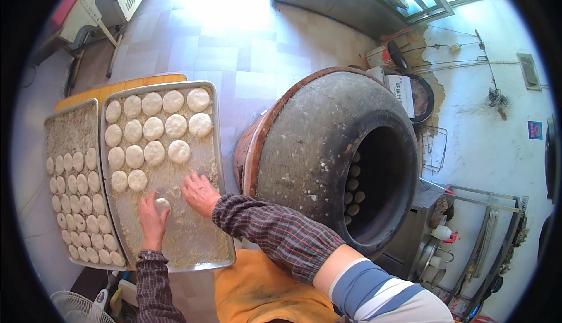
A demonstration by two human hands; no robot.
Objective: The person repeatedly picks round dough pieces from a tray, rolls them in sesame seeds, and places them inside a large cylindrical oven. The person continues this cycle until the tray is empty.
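My left hand has its thumb and fingers around a small round of pale dough, low over the large metal tray. To its right, my right hand reaches palm down onto the tray's seed-strewn surface, fingers bent and a little apart. Nothing shows in it, though its palm is hidden. Rows of flattened dough rounds lie on the tray's far part, beyond both hands. Checked sleeve covers wrap both forearms.
A second tray with many smaller rounds adjoins on the left. At right stands a big domed clay oven, its dark mouth holding several rounds on the inner wall. A fan sits lower left; a metal rack lower right.
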